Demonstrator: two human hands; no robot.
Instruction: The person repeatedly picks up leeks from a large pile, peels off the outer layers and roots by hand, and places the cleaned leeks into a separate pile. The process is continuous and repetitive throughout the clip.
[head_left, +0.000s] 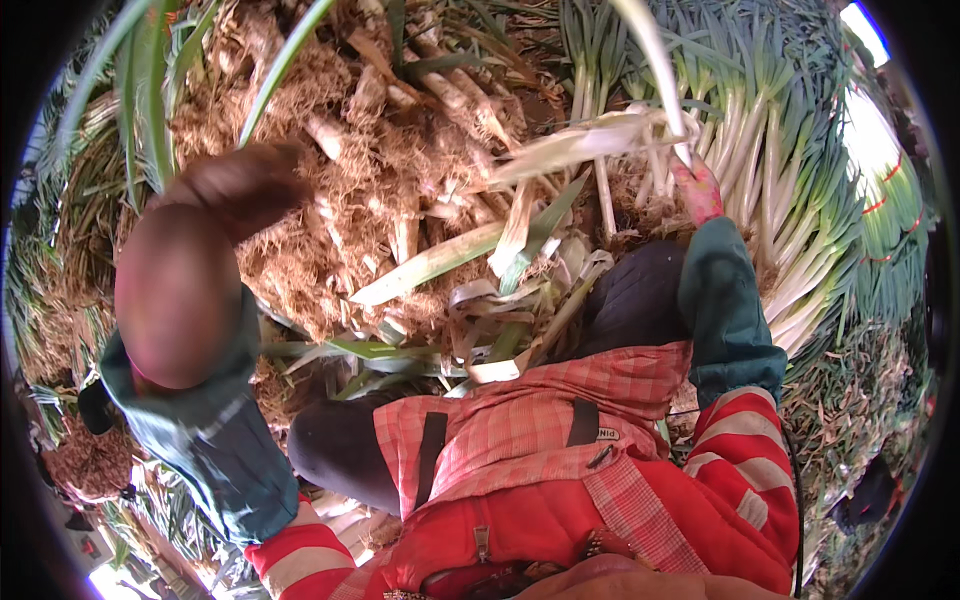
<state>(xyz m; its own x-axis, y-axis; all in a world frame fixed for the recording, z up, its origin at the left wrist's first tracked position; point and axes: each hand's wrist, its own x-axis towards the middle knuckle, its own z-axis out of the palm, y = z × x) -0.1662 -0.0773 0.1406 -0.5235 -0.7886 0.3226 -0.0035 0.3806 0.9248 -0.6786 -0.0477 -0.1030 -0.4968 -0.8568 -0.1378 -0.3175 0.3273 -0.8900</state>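
My right hand (699, 189), its skin stained reddish, is closed on the white end of a leek (664, 71) that rises towards the top edge. Beside that grip hangs a pale, blurred strip of peeled leek leaf (574, 150). At the left, my left hand (244, 184) is smeared by motion and partly covered by a blurred patch; whether it grips anything cannot be told. Green leaves (281, 75) stand just above it. Between the hands lies a heap of untrimmed leeks with brown, tangled roots (390, 165). Loose leaf strips (431, 262) rest on its near side.
Cleaned leeks (750, 142) lie in a dense row at the right, some bundles (892, 202) tied with red bands. More rooted leeks (97, 172) are piled at the far left. Peeled scraps (502, 330) lie between my dark-clad knees (637, 292). Leaf litter (847, 420) covers the ground at lower right.
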